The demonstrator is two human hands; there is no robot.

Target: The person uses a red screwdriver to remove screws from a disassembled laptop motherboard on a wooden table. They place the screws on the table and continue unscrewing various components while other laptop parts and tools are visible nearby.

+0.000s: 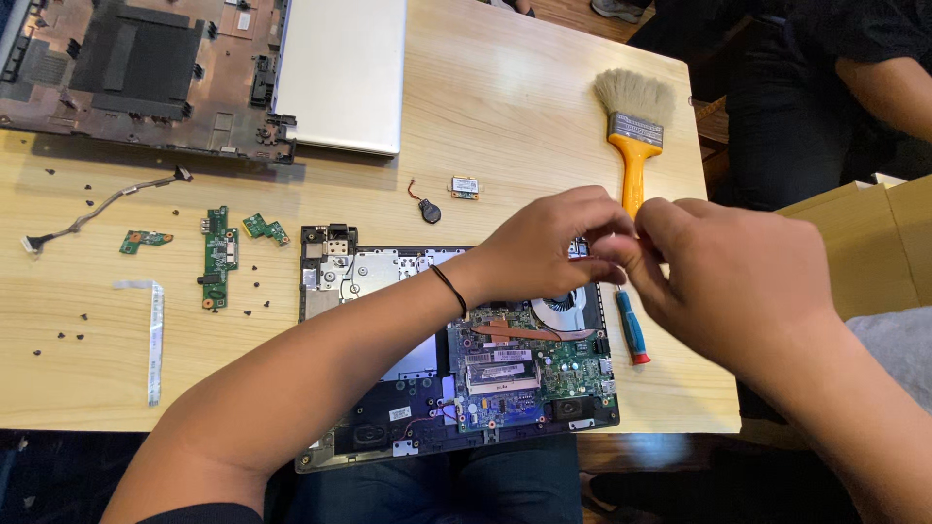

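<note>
An opened laptop base (388, 281) lies on the wooden table (505, 107) in front of me, its green motherboard (524, 374) and round fan (566, 306) exposed. My left hand (549, 238) and my right hand (743, 277) meet above the fan's far right corner, fingertips pinched together. Whatever sits between the fingers is too small to make out. A black band circles my left wrist. A blue and red screwdriver (631, 330) lies on the table just under my right hand.
A yellow-handled brush (633, 126) lies at the back right. A silver lid (342, 73) and a stripped bottom cover (136, 73) rest at the back left. Small green boards (219, 254), a cable, a white ribbon (154, 340), a coin cell (428, 210) and several loose screws dot the left. Another person sits at the right.
</note>
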